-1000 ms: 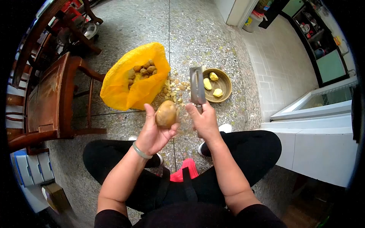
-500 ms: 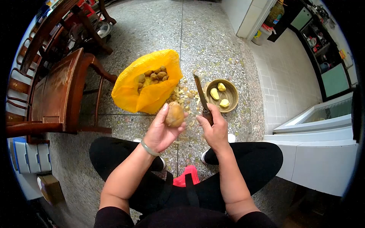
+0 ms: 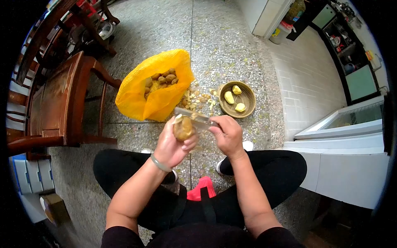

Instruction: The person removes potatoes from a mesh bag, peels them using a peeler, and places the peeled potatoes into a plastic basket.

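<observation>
while the left hand (image 3: 170, 141) cups a potato (image 3: 182, 130) in its grip near the scene's middle, likely steadying it against the peeler (image 3: 199, 119) that the right hand (image 3: 228, 133) clasps, a bowl (image 3: 249, 98) sits far right, probably for easy reach.

A smooth, pale grey-green bangle (image 3: 161, 164) rings the wrist just behind the left hand (image 3: 170, 144). Farther back from both hands come short black sleeves (image 3: 122, 237). Black trousers (image 3: 275, 167) spread to either side, two black straps (image 3: 208, 206) between; the shoes (image 3: 247, 145), mostly hidden, look white.
</observation>
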`<state>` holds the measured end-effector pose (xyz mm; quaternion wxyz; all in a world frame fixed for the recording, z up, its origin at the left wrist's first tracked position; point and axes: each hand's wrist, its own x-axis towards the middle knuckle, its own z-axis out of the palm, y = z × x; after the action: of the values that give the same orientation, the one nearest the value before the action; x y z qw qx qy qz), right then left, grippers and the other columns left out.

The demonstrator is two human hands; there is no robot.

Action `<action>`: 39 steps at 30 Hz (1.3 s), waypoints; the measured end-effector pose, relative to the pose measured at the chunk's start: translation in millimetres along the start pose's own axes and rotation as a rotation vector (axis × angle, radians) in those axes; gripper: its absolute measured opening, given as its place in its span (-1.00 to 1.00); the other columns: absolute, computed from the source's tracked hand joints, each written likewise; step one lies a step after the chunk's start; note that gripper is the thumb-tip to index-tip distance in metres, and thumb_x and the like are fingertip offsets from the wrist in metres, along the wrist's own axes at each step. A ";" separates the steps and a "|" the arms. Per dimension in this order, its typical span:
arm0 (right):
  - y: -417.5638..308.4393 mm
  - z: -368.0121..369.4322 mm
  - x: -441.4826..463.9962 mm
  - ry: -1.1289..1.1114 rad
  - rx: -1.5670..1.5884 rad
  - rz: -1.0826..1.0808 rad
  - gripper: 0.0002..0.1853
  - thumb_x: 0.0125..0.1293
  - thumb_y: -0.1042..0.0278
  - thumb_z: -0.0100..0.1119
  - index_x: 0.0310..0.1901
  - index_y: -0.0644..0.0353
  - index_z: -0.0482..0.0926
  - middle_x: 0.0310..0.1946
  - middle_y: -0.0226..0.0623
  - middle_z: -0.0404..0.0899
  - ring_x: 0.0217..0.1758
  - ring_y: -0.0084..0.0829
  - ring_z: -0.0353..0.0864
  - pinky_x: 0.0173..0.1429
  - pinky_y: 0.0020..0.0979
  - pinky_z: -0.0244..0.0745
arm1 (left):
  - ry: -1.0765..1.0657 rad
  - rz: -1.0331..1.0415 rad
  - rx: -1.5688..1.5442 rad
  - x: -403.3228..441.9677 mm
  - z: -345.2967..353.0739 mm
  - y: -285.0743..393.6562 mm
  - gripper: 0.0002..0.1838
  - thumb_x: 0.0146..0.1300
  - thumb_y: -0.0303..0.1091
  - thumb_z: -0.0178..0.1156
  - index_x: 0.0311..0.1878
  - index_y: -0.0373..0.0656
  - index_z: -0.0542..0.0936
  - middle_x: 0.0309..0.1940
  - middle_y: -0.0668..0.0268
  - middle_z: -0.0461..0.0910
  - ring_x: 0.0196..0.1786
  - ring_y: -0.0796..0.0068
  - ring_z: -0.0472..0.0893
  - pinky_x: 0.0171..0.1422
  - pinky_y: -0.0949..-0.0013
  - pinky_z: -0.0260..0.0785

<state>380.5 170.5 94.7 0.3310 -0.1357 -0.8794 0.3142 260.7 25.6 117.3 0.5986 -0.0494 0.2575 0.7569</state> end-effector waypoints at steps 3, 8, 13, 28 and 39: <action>18.0 -6.1 -4.9 0.032 0.049 0.275 -0.85 0.11 0.39 0.27 -0.29 0.21 0.59 -0.47 -0.19 0.58 -0.39 -0.19 0.59 -0.30 -0.29 0.48 | -0.042 -0.030 -0.003 -6.6 5.6 2.9 -0.53 0.48 0.02 -0.34 0.09 -0.12 0.40 -0.34 0.28 0.45 -0.50 0.52 0.31 -0.50 0.51 0.15; -10.0 -11.8 -2.6 -0.011 0.271 0.384 -0.83 0.11 0.39 0.30 -0.26 0.22 0.60 -0.42 -0.20 0.61 -0.37 -0.29 0.62 -0.31 -0.34 0.49 | 0.092 0.019 0.053 1.4 2.9 -1.3 -0.49 0.47 0.12 -0.31 0.06 -0.08 0.42 -0.28 0.29 0.50 -0.43 0.51 0.37 -0.40 0.52 0.21; -42.0 -2.7 4.8 0.009 0.059 -0.015 -0.77 0.06 0.35 0.30 -0.21 0.16 0.58 -0.38 -0.22 0.61 -0.29 -0.16 0.59 -0.15 -0.22 0.48 | 0.056 0.024 0.096 2.0 -5.6 -5.3 -0.54 0.41 0.18 -0.21 -0.07 -0.01 0.45 -0.41 0.43 0.47 -0.55 0.66 0.32 -0.55 0.57 0.13; -28.6 -5.0 8.1 -0.008 0.057 -0.018 -0.79 0.06 0.33 0.32 -0.25 0.20 0.63 -0.40 -0.21 0.63 -0.36 -0.19 0.62 -0.27 -0.30 0.51 | 0.162 0.224 0.359 3.5 -8.9 -17.9 -0.69 0.47 -0.09 -0.27 0.04 -0.03 0.36 -0.26 0.40 0.49 -0.39 0.60 0.44 -0.50 0.51 0.23; 25.0 -7.1 -6.7 -0.055 0.196 0.428 -0.80 0.09 0.34 0.31 -0.23 0.18 0.66 -0.39 -0.19 0.65 -0.36 -0.22 0.63 -0.27 -0.36 0.50 | 0.172 0.230 0.407 -4.3 2.4 -8.0 -0.65 0.48 -0.05 -0.28 0.06 -0.05 0.36 -0.24 0.28 0.54 -0.34 0.46 0.50 -0.40 0.46 0.30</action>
<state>391.0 189.9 79.4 0.2442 -0.2776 -0.8045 0.4648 269.9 24.1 118.4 0.4821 0.0375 0.4588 0.7455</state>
